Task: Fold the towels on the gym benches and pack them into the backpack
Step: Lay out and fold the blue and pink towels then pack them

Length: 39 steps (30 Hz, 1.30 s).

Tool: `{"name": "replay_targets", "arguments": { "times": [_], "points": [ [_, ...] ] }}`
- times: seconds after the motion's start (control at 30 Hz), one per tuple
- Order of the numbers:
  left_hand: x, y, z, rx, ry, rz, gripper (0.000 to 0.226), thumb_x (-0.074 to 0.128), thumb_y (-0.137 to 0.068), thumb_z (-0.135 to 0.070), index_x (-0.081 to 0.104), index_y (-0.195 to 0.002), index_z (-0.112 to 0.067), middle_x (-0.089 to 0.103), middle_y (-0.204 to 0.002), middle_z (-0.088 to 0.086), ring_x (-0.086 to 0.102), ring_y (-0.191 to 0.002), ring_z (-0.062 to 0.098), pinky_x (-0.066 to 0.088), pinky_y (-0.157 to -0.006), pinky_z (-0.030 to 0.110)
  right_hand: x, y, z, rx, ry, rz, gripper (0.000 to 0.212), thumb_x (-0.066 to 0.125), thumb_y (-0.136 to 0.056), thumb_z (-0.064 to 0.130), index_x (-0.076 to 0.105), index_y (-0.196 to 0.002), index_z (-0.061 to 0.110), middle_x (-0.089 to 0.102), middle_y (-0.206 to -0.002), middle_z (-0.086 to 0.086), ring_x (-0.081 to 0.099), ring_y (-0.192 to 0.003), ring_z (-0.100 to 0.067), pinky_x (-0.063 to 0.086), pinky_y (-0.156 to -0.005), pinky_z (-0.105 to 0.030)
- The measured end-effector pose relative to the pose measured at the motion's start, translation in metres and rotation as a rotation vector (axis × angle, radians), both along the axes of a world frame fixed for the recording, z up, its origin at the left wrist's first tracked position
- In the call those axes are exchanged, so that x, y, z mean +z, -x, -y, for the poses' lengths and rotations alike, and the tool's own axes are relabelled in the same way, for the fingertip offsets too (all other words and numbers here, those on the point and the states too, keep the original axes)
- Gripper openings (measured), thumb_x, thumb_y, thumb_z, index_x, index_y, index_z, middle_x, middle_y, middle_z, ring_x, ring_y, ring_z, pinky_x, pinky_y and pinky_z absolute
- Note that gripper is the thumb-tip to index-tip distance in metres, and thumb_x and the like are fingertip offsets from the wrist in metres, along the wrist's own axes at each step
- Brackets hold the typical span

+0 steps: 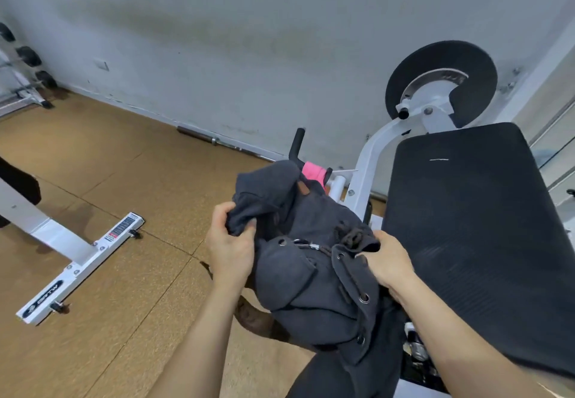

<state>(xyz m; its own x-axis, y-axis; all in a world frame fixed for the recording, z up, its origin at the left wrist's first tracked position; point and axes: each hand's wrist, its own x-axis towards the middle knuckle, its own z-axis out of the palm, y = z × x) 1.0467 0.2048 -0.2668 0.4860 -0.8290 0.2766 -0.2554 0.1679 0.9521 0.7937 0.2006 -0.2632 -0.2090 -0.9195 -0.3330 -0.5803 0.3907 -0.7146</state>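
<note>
A dark grey canvas backpack [298, 270] with metal eyelets and a drawstring hangs in front of me, held up off the floor beside a black padded bench [479, 242]. My left hand [230, 242] grips the backpack's flap at its left side. My right hand [389, 263] pinches the rim of the drawstring opening on the right. A pink towel [314, 171] shows just behind the top of the backpack, mostly hidden by it. The inside of the backpack is hidden.
The bench has a white steel frame [370, 167] and a black weight plate [441, 77] behind it. A second white bench base [77, 267] lies on the brown floor to the left. A barbell [217, 140] rests along the wall, and a dumbbell rack [21, 77] stands far left.
</note>
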Motion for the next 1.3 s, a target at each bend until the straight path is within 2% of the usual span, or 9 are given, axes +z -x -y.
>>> {"name": "replay_targets", "arguments": {
  "times": [0.2,0.4,0.57,0.63,0.7,0.8,0.87,1.03,1.3],
  "points": [
    [-0.097,-0.053,0.011,0.378,-0.693,-0.657,0.031,0.057,-0.094,-0.029,0.049,-0.118,-0.012,0.06,-0.114,0.01,0.059,-0.106,0.033,0.051,-0.09,0.046,-0.018,-0.034,-0.012,0.265,-0.046,-0.445,0.015,0.051,-0.092,0.031,0.039,-0.1,0.029,0.061,-0.098,0.002,0.056,-0.097,-0.028,0.042,-0.088,-0.045],
    [-0.114,-0.066,0.016,0.278,-0.833,-0.566,0.034,0.048,-0.094,-0.029,0.047,-0.126,-0.016,0.058,-0.125,0.011,0.057,-0.11,0.037,0.046,-0.098,0.054,-0.026,-0.022,-0.008,0.337,-0.156,-0.531,0.031,0.051,-0.09,0.048,0.04,-0.106,0.025,0.062,-0.111,0.0,0.054,-0.106,-0.027,0.045,-0.09,-0.045],
    [-0.071,-0.055,0.017,0.363,-0.747,0.291,0.072,0.064,-0.077,-0.009,0.034,-0.14,-0.025,0.041,-0.142,0.013,0.038,-0.129,0.034,0.037,-0.102,0.052,-0.008,-0.012,0.012,0.511,-0.337,-0.525,0.048,0.062,-0.085,0.05,0.046,-0.116,0.017,0.059,-0.115,-0.003,0.056,-0.104,-0.025,0.049,-0.084,-0.038],
    [-0.041,-0.025,0.015,0.072,-0.511,0.396,0.049,0.061,-0.08,-0.008,0.052,-0.125,-0.025,0.053,-0.126,0.007,0.051,-0.114,0.025,0.043,-0.095,0.041,0.002,-0.006,0.017,0.56,-0.352,-0.596,0.038,0.067,-0.081,0.04,0.052,-0.108,0.018,0.061,-0.111,0.0,0.056,-0.1,-0.023,0.049,-0.082,-0.036],
    [-0.022,0.017,0.011,-0.403,-0.57,0.35,0.024,0.061,-0.086,-0.027,0.062,-0.11,-0.031,0.063,-0.108,-0.006,0.059,-0.099,0.016,0.047,-0.086,0.032,0.006,0.002,0.019,0.555,-0.348,-0.698,0.029,0.069,-0.079,0.031,0.051,-0.099,0.02,0.06,-0.111,-0.001,0.054,-0.097,-0.024,0.048,-0.079,-0.035],
    [-0.013,0.069,0.002,-0.839,-0.647,0.736,0.063,0.06,-0.073,-0.064,0.049,-0.128,-0.036,0.056,-0.12,-0.012,0.052,-0.111,0.017,0.047,-0.092,0.037,0.002,0.012,0.013,0.496,-0.323,-0.8,0.023,0.06,-0.083,0.015,0.054,-0.103,0.023,0.059,-0.118,-0.003,0.052,-0.103,-0.027,0.043,-0.077,-0.034],
    [-0.02,0.081,0.002,-0.848,-0.703,0.997,0.078,0.061,-0.074,-0.055,0.028,-0.142,-0.035,0.051,-0.129,-0.007,0.047,-0.117,0.025,0.048,-0.09,0.043,0.003,0.02,0.01,0.435,-0.299,-0.829,0.024,0.053,-0.084,0.008,0.055,-0.106,0.018,0.059,-0.116,-0.005,0.056,-0.105,-0.029,0.042,-0.074,-0.034],
    [-0.028,0.058,0.011,-0.636,-0.737,0.967,0.057,0.05,-0.074,-0.021,0.044,-0.127,-0.04,0.064,-0.111,-0.007,0.061,-0.099,0.024,0.046,-0.069,0.032,0.007,0.048,0.006,0.082,-0.181,-0.603,0.005,0.047,-0.09,0.014,0.044,-0.093,0.012,0.056,-0.097,-0.006,0.054,-0.084,-0.028,0.043,-0.068,-0.034],
    [-0.001,0.061,0.031,-0.78,-0.907,1.049,0.076,0.058,-0.077,-0.064,0.029,-0.143,-0.04,0.036,-0.141,0.004,0.029,-0.134,0.03,0.038,-0.103,0.045,0.012,0.058,0.001,0.07,-0.193,-0.25,0.011,0.053,-0.088,0.021,0.054,-0.098,0.02,0.059,-0.094,0.002,0.057,-0.086,-0.019,0.045,-0.075,-0.032]
  ]
}}
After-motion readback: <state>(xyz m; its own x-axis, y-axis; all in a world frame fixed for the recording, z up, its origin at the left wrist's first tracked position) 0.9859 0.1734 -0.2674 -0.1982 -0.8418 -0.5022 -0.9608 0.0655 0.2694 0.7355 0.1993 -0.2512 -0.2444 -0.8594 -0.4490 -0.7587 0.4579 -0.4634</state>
